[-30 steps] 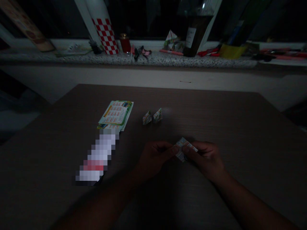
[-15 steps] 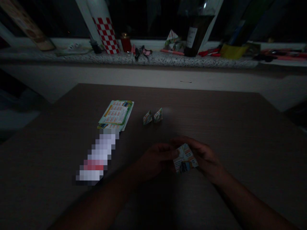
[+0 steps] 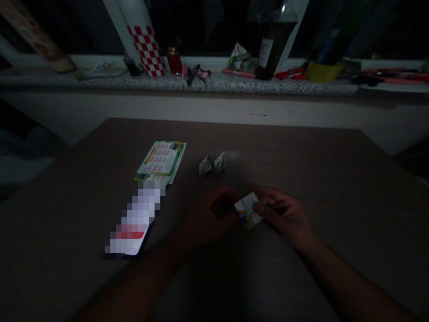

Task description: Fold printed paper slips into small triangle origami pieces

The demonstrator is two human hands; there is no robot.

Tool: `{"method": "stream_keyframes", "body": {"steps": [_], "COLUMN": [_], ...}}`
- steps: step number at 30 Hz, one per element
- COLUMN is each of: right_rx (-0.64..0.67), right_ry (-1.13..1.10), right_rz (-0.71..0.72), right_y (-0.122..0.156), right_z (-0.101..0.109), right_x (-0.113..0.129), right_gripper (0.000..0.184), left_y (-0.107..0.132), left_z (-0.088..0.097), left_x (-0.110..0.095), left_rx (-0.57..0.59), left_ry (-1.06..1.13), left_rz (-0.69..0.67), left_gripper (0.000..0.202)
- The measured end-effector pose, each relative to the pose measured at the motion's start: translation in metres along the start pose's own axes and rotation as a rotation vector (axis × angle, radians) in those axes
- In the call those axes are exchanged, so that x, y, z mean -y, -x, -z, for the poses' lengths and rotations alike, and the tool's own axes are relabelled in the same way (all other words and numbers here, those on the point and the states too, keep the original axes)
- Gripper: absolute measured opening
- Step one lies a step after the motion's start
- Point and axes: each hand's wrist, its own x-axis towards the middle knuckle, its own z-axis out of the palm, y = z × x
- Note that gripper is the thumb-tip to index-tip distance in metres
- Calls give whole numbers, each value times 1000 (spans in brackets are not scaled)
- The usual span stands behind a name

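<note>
A dim, wood-grained tabletop (image 3: 335,174) fills most of the view. Behind it runs a speckled stone windowsill (image 3: 214,86), crowded with small objects, including a red-and-white checkered container (image 3: 147,49). Two bare hands meet near the middle of the tabletop. The right hand (image 3: 290,219) pinches a folded, printed paper (image 3: 248,208) between thumb and fingers, thumb on top. The left hand (image 3: 203,219) is curved, its thumb and forefinger apart beside the paper's left edge; whether they touch it, I cannot tell. To the left lies a long, flat object (image 3: 137,223), mostly blurred out by pixels. At its far end sits a stack of calendar cards (image 3: 161,158). Smallest are two folded paper shapes (image 3: 220,162), side by side beyond the hands.
</note>
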Motion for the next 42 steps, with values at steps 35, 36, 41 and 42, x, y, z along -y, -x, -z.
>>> {"method": "stream_keyframes", "body": {"steps": [35, 36, 41, 42], "right_rx": [-219, -238, -296, -299], "right_ry": [189, 183, 175, 172], "right_rz": [204, 196, 192, 194], "right_y": [3, 3, 1, 2], "right_z": [-9, -10, -15, -15], "right_x": [1, 1, 0, -1], "right_gripper": [17, 19, 21, 21], "left_y": [-1, -1, -2, -3], "left_z": [-9, -11, -17, -18], "left_x": [3, 2, 0, 0], "left_rx": [-173, -183, -204, -214], "left_ry": [186, 195, 257, 278], "left_rz": [30, 49, 138, 168], "left_gripper": [2, 3, 9, 9]}}
